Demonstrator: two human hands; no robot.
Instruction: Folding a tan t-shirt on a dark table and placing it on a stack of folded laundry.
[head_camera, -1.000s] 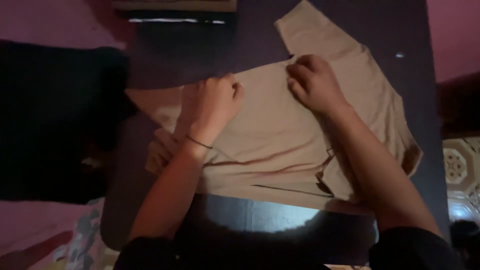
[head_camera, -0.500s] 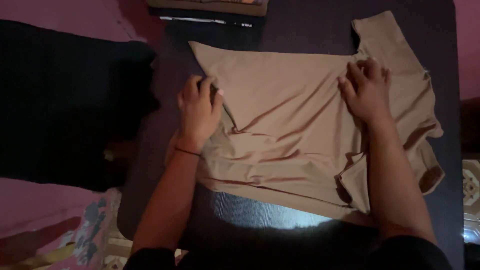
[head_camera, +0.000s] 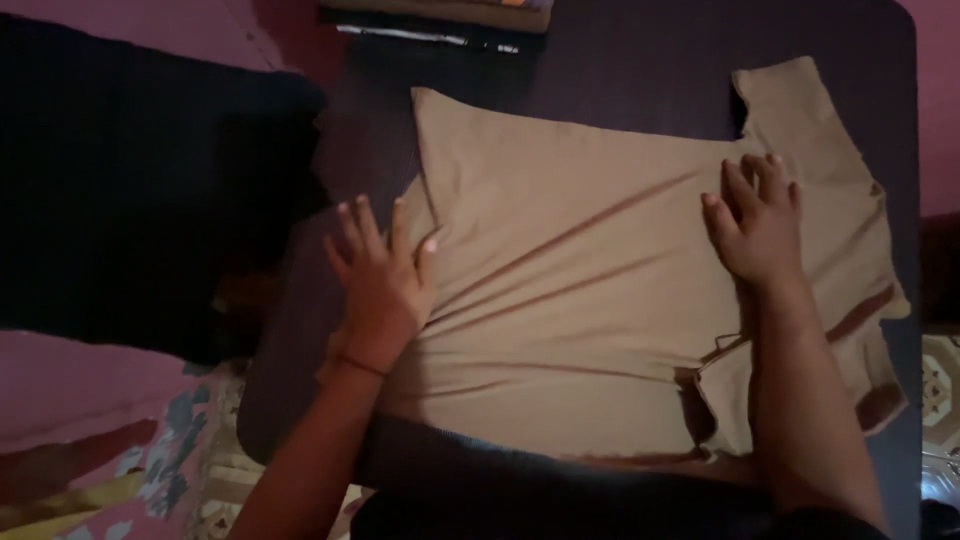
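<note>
A dark cloth (head_camera: 150, 200) fills the upper left of the frame, beside the dark table (head_camera: 620, 60). The tan shirt (head_camera: 600, 290) lies spread across the middle of the table, creases running from the left edge. The left hand (head_camera: 380, 285) lies flat on the shirt's left edge, fingers (head_camera: 355, 225) spread, gripping nothing; pushing outward here could, I judge, drag that side off the table edge (it sits close). The right hand (head_camera: 760, 225) presses flat near the sleeve, fingers slightly apart, holding nothing. Uneven pressure could bunch the creases.
</note>
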